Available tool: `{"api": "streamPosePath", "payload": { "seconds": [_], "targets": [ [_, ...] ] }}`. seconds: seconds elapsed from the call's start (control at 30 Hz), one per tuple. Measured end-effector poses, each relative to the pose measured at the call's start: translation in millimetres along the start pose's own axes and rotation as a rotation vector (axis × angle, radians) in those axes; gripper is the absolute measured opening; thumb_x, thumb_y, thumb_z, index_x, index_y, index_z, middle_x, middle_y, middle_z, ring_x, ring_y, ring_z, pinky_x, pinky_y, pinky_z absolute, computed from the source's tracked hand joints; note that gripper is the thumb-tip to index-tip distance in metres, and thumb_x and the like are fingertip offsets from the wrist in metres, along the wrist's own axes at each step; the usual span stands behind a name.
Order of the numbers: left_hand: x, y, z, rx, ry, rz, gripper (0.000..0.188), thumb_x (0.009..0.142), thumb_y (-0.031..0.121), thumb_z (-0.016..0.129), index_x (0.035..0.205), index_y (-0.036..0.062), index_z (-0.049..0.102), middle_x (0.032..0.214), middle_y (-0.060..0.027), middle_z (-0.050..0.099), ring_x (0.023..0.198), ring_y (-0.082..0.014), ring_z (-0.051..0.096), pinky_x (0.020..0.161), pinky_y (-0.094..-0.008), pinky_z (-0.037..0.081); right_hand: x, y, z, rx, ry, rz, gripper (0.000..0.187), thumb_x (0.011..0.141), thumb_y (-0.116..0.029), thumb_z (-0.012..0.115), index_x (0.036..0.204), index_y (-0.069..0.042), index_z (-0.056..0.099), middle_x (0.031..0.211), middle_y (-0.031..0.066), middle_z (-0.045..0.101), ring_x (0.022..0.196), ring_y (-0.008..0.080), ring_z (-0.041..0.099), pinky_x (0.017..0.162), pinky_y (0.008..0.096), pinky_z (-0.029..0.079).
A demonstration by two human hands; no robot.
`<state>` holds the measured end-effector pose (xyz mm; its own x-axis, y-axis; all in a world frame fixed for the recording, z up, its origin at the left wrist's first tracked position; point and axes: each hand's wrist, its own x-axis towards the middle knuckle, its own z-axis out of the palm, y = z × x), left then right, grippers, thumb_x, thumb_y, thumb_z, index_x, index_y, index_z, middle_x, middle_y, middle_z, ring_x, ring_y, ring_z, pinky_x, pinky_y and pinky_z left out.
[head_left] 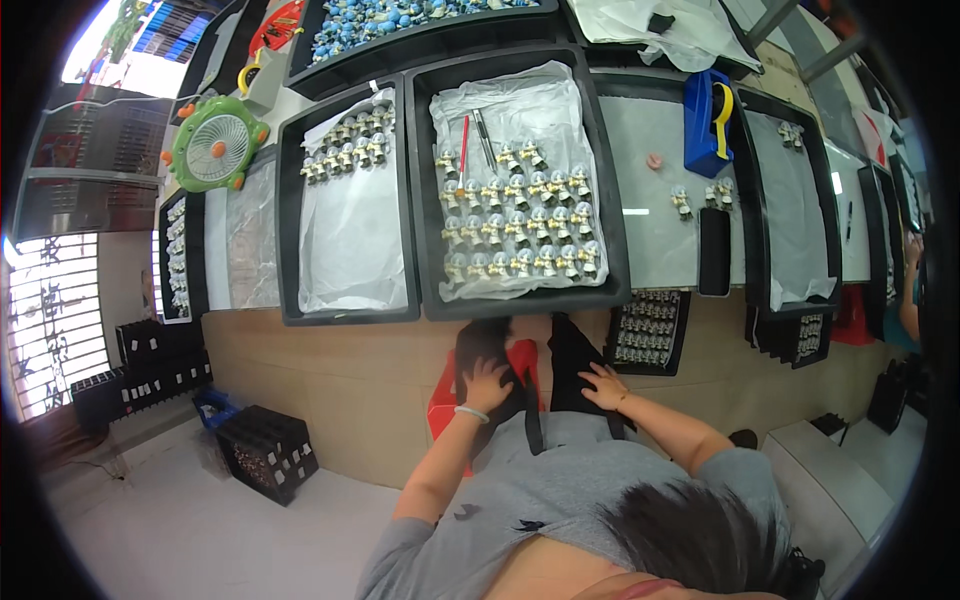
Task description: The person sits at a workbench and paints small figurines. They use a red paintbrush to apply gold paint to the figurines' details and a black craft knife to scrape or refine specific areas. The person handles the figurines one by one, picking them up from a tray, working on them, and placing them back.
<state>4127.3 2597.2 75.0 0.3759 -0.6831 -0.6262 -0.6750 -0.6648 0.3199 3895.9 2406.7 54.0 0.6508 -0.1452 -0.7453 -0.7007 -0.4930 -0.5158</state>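
Observation:
My left hand (484, 387) lies on my dark-trousered left thigh, fingers spread, with a pale bracelet (472, 413) at the wrist. On the other thigh rests my right hand (605, 388), its fingers also apart and holding nothing. Just beyond my knees, a black tray (427, 200) on the table carries rows of small white-and-gold figurines (522, 262) on white lining paper. A red brush (464, 150) and a dark pen-like tool (484, 138) lie at its far end. The black tray to the left (292, 240) holds fewer figurines (345, 150), grouped at its far side.
A blue tape dispenser (703, 130) stands at the right, near loose figurines (681, 201) and a black oblong object (714, 250). A green fan (216, 145) is at the far left. Blue pieces (370, 25) fill a tray behind. Stacked black trays (268, 452) sit on the floor.

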Motion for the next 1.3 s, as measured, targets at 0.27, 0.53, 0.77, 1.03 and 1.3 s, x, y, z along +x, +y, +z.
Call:
{"api": "streamPosePath", "payload": {
  "seconds": [0.27,0.53,0.77,1.03,1.3],
  "targets": [
    [93,-102,73,0.273,-0.646,0.222,0.038,0.077,0.026,0.045,0.11,0.0102,0.054,0.115,-0.0163,0.051,0.109,-0.0343,0.046,0.098,-0.0514,0.024,38,-59,50,0.159,0.318,0.096,0.055,0.07,-0.038,0.064,0.12,-0.022,0.048,0.136,0.015,0.025,0.118,0.0415,0.032,0.096,0.0463,0.032],
    [85,-181,156,0.165,-0.68,0.29,0.039,0.076,0.028,0.048,0.11,0.0098,0.055,0.113,-0.0162,0.052,0.107,-0.0341,0.047,0.096,-0.0498,0.027,35,-86,149,-0.006,0.366,0.331,0.057,0.064,-0.045,0.064,0.108,-0.01,0.056,0.124,0.0216,0.038,0.117,0.0478,0.025,0.092,0.0545,0.03],
    [78,-203,142,0.088,-0.648,0.222,0.04,0.075,0.03,0.05,0.11,0.0095,0.055,0.111,-0.0162,0.053,0.105,-0.034,0.048,0.095,-0.0484,0.029,49,-57,156,-0.034,0.417,0.369,0.057,0.064,-0.046,0.064,0.106,-0.008,0.057,0.123,0.0215,0.039,0.117,0.0483,0.025,0.092,0.0547,0.03],
    [120,-217,112,0.068,-0.478,0.215,0.042,0.074,0.031,0.052,0.109,0.0091,0.055,0.109,-0.0161,0.054,0.104,-0.0339,0.049,0.093,-0.0469,0.031,115,-18,117,-0.062,0.652,0.462,0.058,0.064,-0.046,0.064,0.104,-0.005,0.058,0.121,0.0213,0.041,0.117,0.0488,0.025,0.093,0.0549,0.029],
    [183,-198,47,0.04,-0.18,0.314,0.044,0.073,0.033,0.055,0.109,0.0087,0.055,0.107,-0.0161,0.055,0.102,-0.0337,0.05,0.091,-0.0453,0.034,139,-36,21,0.151,0.816,0.669,0.064,0.067,-0.051,0.06,0.123,-0.025,0.043,0.136,0.0132,0.02,0.123,0.0486,0.009,0.091,0.0643,0.024]
  ]
}}
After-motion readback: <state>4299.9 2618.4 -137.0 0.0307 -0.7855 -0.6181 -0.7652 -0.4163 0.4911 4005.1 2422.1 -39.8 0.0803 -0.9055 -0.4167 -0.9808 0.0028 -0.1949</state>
